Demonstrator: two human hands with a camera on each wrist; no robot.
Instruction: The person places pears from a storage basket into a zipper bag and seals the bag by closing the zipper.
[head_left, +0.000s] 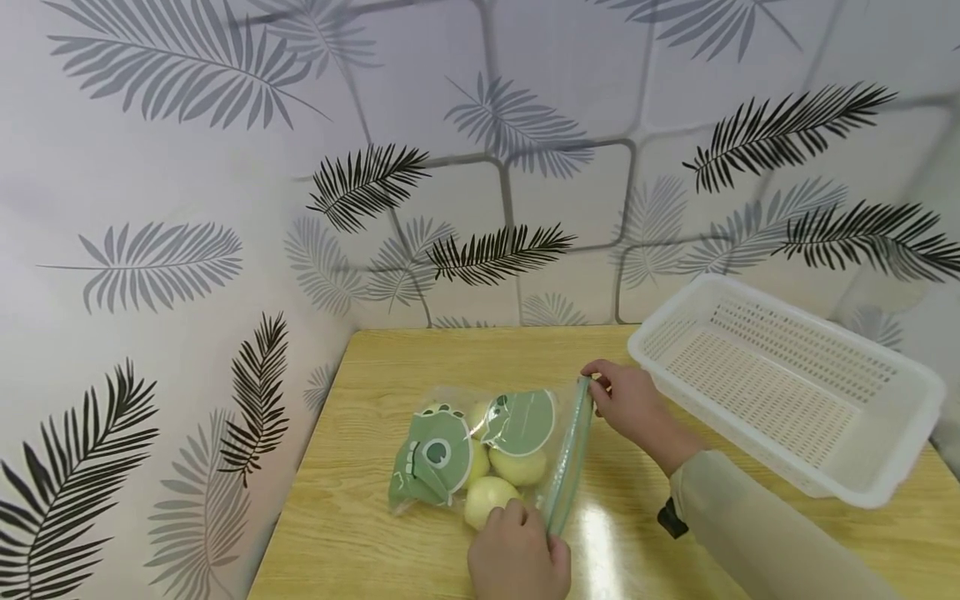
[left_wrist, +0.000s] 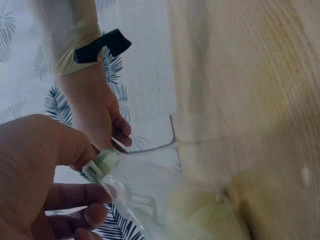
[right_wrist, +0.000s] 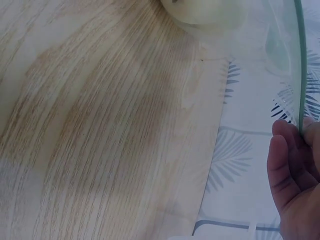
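A clear zip bag (head_left: 525,421) with green cartoon prints lies on the table, holding several pale yellow-green round fruits (head_left: 487,498). Its green zip edge (head_left: 567,458) runs along the right side. My left hand (head_left: 519,554) pinches the near end of that edge; in the left wrist view its thumb and index finger hold the green strip (left_wrist: 102,162), other fingers loosely bent. At the far end, my right hand (head_left: 626,404) pinches the strip between thumb and fingers. The right wrist view shows the same strip (right_wrist: 302,60) stretched above the right hand (right_wrist: 300,185).
A white perforated plastic basket (head_left: 787,400) stands on the right of the wooden table (head_left: 360,417), close beside the right forearm. A leaf-patterned wall (head_left: 450,200) rises behind and to the left. The right wrist wears a black band (head_left: 672,518).
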